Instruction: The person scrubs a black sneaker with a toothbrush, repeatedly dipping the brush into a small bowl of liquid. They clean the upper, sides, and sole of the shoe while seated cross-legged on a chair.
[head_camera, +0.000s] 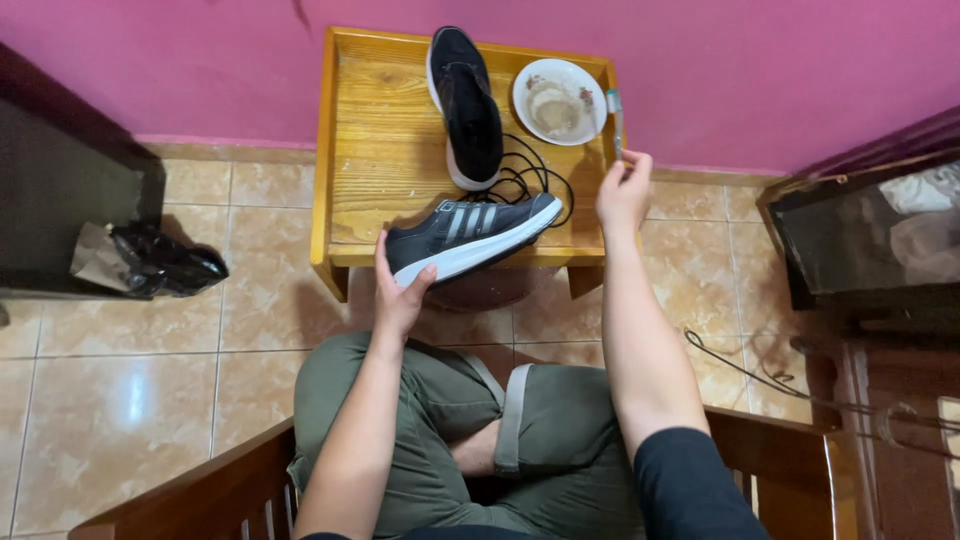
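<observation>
left hand (398, 290) fingers clamp sneaker (470, 235) heel (thumb outside) — right hand (624, 190) pinches toothbrush (616, 125).

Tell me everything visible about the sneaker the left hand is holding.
The dark sneaker has a navy mesh-looking upper, three pale side stripes and a thick white sole. It is unlaced and lies on its side at the front edge of the wooden table, toe pointing right and slightly up. The left hand grips its heel end, thumb on the sole. Loose black laces lie behind it, near a second sneaker.
</observation>
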